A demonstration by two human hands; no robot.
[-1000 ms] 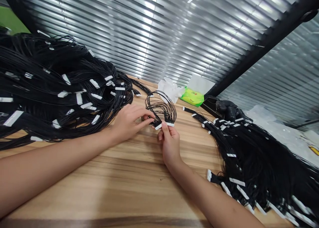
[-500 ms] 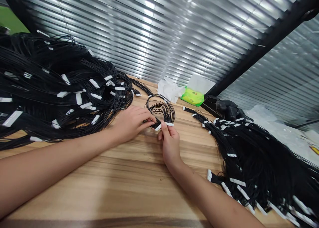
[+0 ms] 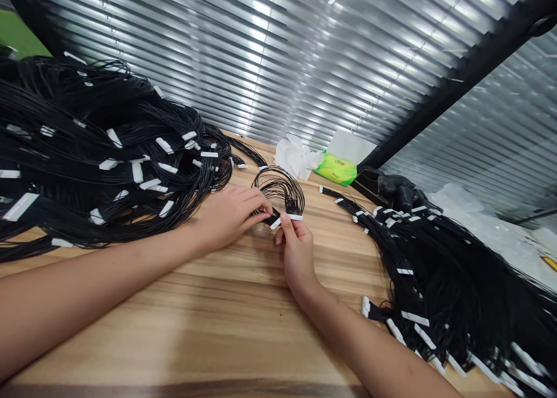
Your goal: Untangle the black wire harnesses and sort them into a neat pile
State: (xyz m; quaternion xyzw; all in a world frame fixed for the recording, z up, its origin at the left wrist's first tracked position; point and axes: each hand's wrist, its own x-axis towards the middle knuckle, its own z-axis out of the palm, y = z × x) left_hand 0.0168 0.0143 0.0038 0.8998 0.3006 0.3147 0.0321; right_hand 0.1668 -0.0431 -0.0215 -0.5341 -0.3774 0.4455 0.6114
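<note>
Centre of the light wood-grain desk [image 3: 183,322] — right hand [image 3: 297,256] pinches a white plastic connector strip [image 3: 296,217] between thumb and forefinger, left hand [image 3: 228,217] pressed together on the looped black wire bundle [image 3: 278,186] behind it — a large left black wire heap [image 3: 108,154] and right black wire heap [image 3: 435,270] lie either side.

My left arm [image 3: 87,296] low across frame from left, left hand [image 3: 230,217] palm down, fingers [image 3: 250,201] curled forward. Right arm [image 3: 369,348] angled in from lower right, wrist bent, right hand [image 3: 297,256] raised, thumb and forefinger [image 3: 285,221] pinched.
</note>
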